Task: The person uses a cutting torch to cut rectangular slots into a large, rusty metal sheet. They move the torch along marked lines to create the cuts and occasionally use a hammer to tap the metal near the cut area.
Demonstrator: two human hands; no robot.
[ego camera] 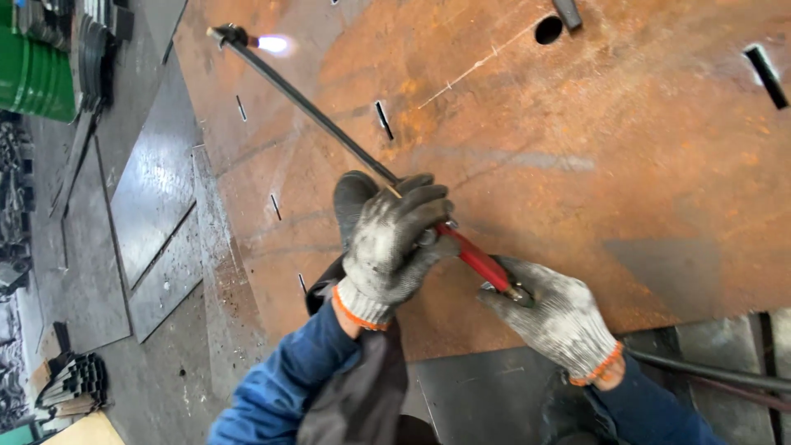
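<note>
- Workshop floor here, with a big rusty steel plate (577, 165) filling most of the view; it has narrow slots cut in it and a round hole (548, 30) near its far edge. Grey steel sheets (156, 206) lie off the plate's left edge, and a green drum (33, 74) sits beyond those.
- The cutting torch (329, 136) stretches across the plate, long black tube running toward the far left corner, red handle (474, 257) near the plate's near edge.
- Flame (273, 44) is lit at the tip, just over the plate surface and well away from both hands.
- Left hand (391, 239), in a grey knit glove, is wrapped around the tube right where it joins the handle.
- Right hand (556, 317), same glove, pinches the back end of the handle at what looks like a valve knob; hoses (709, 375) trail off behind it.
- My read: it's the flame-adjusting stage, not cutting yet. Next bit needs a steady front hand and small turns at the valve.
</note>
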